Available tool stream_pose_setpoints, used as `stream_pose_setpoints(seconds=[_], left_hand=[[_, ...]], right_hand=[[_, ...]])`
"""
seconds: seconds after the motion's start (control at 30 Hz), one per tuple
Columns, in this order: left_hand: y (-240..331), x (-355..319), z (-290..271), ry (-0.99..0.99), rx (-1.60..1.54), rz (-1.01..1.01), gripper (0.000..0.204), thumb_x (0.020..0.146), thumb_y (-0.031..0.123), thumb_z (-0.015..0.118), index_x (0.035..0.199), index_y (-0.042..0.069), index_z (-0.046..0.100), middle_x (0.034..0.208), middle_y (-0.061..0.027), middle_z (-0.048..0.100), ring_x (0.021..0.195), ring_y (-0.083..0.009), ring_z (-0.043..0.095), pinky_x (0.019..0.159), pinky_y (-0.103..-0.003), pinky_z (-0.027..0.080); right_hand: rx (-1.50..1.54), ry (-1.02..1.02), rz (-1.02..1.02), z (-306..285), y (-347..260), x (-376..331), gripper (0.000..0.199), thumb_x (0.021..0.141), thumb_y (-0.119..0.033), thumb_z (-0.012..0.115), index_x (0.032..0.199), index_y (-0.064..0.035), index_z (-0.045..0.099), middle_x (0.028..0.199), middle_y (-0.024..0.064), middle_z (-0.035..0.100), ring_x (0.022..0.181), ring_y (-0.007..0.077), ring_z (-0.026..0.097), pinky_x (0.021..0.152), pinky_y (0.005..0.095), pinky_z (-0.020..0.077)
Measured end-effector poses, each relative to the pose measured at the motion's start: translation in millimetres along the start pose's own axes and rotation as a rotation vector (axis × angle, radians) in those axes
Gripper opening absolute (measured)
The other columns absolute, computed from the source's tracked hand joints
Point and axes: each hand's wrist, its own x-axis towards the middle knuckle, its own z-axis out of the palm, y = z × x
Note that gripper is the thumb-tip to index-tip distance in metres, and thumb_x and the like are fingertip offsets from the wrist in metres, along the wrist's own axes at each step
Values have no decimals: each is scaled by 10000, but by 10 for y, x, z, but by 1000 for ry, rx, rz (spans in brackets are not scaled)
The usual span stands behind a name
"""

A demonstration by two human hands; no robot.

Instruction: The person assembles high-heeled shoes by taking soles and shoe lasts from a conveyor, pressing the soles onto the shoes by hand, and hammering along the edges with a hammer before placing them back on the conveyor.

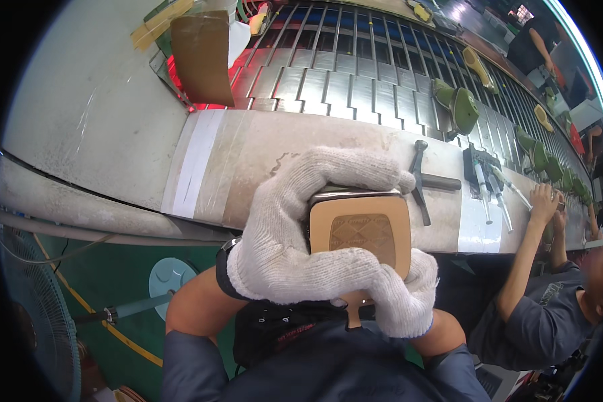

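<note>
White knit gloves cover both my hands. My left hand (275,228), a dark band on its wrist, wraps the left side of a tan square-toed shoe (402,228). Its fingers curl over the far edge and its thumb lies across the near part. The shoe's underside faces up, with a brown patterned panel (360,231). My right hand (409,295) is closed around the near right end, which it mostly hides. Just right of the shoe, a metal hammer (419,182) lies on the bench, touched by neither hand.
Beyond the bench edge (248,134) runs a slatted metal conveyor (355,74) carrying green shoes (459,107). White-handled brushes (482,184) stand right of the hammer. A co-worker (543,315) works at far right. Cardboard (202,57) is at upper left; a fan (37,315) is at lower left.
</note>
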Motion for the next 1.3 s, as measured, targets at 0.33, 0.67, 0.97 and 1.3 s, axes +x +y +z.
stream_pose_setpoints(seconds=[0.33,0.67,0.97,1.3], left_hand=[[35,-5,43,20,54,14,794,829,341,957,1422,-26,577,1363,-316,702,1240,-392,738,1032,-529,641],[73,65,85,25,-71,-43,677,901,341,831,1421,-14,584,1449,-303,658,1324,-373,692,1118,-517,589],[-31,223,44,-31,-192,25,449,1173,292,518,1437,-50,643,1404,-163,710,1323,-222,663,1160,-397,513],[-239,670,-99,16,-241,-16,585,1177,416,504,1459,-88,597,1410,-251,708,1291,-300,716,1119,-427,584]], right_hand=[[-21,-39,34,-60,-57,-14,293,1096,-215,654,1141,-1,849,843,35,822,560,27,618,527,217,511],[121,-49,-8,-111,-83,3,368,1088,-182,611,1268,112,739,1031,180,819,842,178,784,721,300,637],[183,-20,42,-217,-149,80,454,1093,-272,640,1301,129,691,1011,212,801,793,226,787,692,330,654],[231,74,62,-309,-383,399,483,1127,-333,613,1328,104,659,1004,222,787,756,236,787,601,302,658]])
